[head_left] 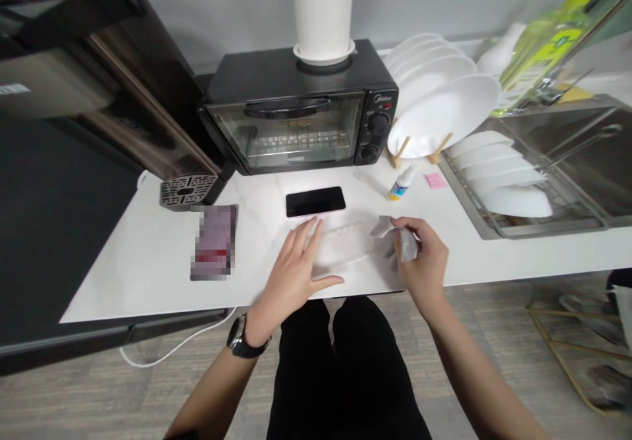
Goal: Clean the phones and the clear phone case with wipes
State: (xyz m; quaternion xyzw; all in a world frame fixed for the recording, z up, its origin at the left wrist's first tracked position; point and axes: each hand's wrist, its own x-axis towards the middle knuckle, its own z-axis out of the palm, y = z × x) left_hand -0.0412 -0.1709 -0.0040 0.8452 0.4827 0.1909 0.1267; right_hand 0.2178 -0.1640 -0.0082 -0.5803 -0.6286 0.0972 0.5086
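My left hand (295, 265) lies with fingers stretched out, its fingertips and thumb at the left end of a clear, rectangular item that looks like a phone case (345, 244) on the counter. My right hand (423, 259) is closed around a crumpled greyish-white tissue (407, 244), at the right end of the clear case. Just behind the left fingers lies a black-screened smartphone (316, 201), face up. A small white dropper bottle (401, 184) with a blue and yellow label stands beyond the right hand, beside a pink slip (435, 180).
A black toaster oven (301, 130) stands at the back, bearing a white pot (323, 12). Racked white plates (444, 117) and a sink (573, 196) with bowls are on the right. At left are a purple packet (215, 241), partly blurred, and a dark machine with a drip tray (187, 190).
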